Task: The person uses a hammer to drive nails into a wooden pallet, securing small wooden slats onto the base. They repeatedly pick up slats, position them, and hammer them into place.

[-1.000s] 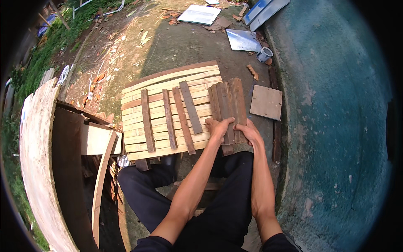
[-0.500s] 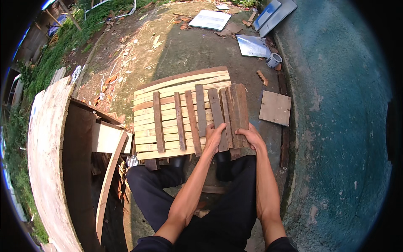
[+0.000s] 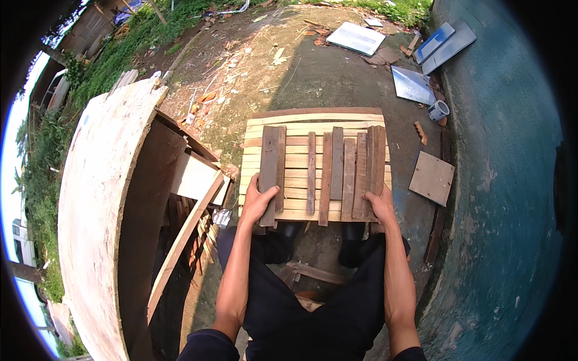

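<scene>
In front of my knees lies a panel of pale wooden slats (image 3: 296,175), with several dark brown wooden strips laid across it, their lengths running away from me. My left hand (image 3: 259,201) grips the near end of a wide dark strip (image 3: 269,162) at the panel's left side, thumb on top. A narrower strip (image 3: 281,171) sits against it. On the opposite side my right hand (image 3: 380,206) is closed around the near end of the rightmost dark strips (image 3: 376,159), which lie side by side. Between the hands, a thin strip (image 3: 311,174) stands apart from the others.
A large plywood sheet (image 3: 99,198) leans over a wooden frame at my left. To the right are a square board (image 3: 431,178), a paint can (image 3: 438,110) and a blue-green wall (image 3: 506,198). Flat panels (image 3: 356,38) and scraps lie farther off.
My left hand has moved to the panel's left side with the wide dark strip. Several strips have shifted and now sit closer together at the right. The whole view has swung left.
</scene>
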`<state>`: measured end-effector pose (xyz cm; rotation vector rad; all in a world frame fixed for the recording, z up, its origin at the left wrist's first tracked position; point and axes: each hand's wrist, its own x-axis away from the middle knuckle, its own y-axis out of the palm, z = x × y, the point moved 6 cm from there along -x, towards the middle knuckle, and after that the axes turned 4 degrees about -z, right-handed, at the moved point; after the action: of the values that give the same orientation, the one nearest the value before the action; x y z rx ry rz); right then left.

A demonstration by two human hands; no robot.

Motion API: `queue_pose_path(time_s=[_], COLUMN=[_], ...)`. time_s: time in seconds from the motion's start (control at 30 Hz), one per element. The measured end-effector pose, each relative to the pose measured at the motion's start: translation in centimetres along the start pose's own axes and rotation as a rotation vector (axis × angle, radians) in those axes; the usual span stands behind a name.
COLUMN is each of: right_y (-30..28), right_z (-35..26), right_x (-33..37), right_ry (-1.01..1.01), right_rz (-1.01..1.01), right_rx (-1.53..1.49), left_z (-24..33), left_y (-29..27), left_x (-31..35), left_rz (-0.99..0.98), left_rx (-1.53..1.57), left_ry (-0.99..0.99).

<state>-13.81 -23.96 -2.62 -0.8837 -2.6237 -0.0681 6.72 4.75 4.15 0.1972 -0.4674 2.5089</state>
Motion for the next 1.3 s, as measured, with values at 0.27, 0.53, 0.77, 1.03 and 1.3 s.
queue_pose_path(time_s=[0.27, 0.53, 0.77, 1.03, 1.3], right_y=[-2.6, -0.6, 0.2, 0.0, 0.7], right_z=[1.9, 2.4, 1.2, 0.7, 0.5], right_x=[-0.7, -0.7, -0.3, 0.3, -0.1], right_ry=[0.046, -0.015, -0.075, -0.017, -0.133], right_rz=[0.248, 0.013, 0.158, 0.144, 0.070], right_rx=[0.249, 0.410, 0.708, 0.574, 0.549], left_z=[-7.4, -7.7, -3.7, -4.3, -2.2], left_y=[-2.8, -2.1, 4.9, 5.6, 10.6], left_x=[-3.6, -3.3, 1.0, -2.0, -1.6], left_rz=[0.333, 0.486, 0.252, 0.337, 0.171], left_rx=[-0.820, -0.829, -0.670, -0.739, -0.666], left_ry=[-0.152, 0.012, 0.270, 0.020, 0.220])
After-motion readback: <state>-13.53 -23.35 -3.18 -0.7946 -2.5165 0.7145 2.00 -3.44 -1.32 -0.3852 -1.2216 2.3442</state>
